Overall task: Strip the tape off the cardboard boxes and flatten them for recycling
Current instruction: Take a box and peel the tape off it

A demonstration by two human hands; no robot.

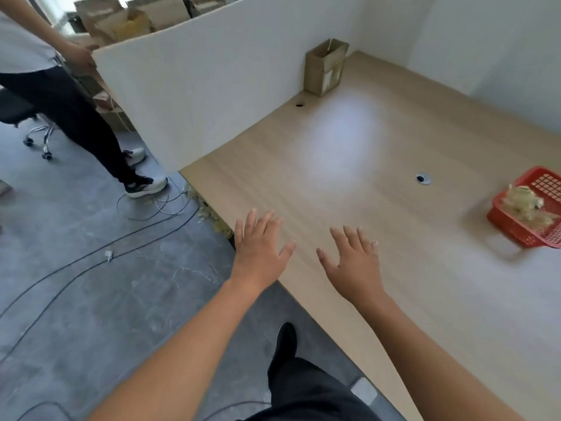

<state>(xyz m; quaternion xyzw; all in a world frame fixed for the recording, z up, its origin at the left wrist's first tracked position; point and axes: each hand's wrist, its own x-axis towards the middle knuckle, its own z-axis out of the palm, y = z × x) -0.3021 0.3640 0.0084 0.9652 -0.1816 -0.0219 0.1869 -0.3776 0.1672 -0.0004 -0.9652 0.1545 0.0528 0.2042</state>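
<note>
Hand state: left hand (pixel 258 247) and right hand (pixel 355 265) are both spread flat, fingers straight, palms down, holding nothing. They hover over the near edge of the desk (pixel 379 299); contact with the surface cannot be confirmed.

Task item: one cardboard box (pixel 326 68) stands upright at the far corner of the desk, against the white partition (pixel 212 86), well apart from both hands. Its top flaps appear open and a pale label or tape patch shows on one side.

Hazards from this position:
- The box is tall and narrow. Pulling it by a top flap is likely to tip it.
- Reaching it requires a long stretch or a step to the side. Loose cables (pixel 91 262) on the floor could catch a foot.
- Tape pulled quickly may tear and leave fragments on the board.

Containers:
- Red basket (pixel 513 230), on the desk to the right: holds a pale crumpled mass (pixel 525 205), probably stripped tape; too blurred to confirm.
- Cardboard box: interior not visible
</note>
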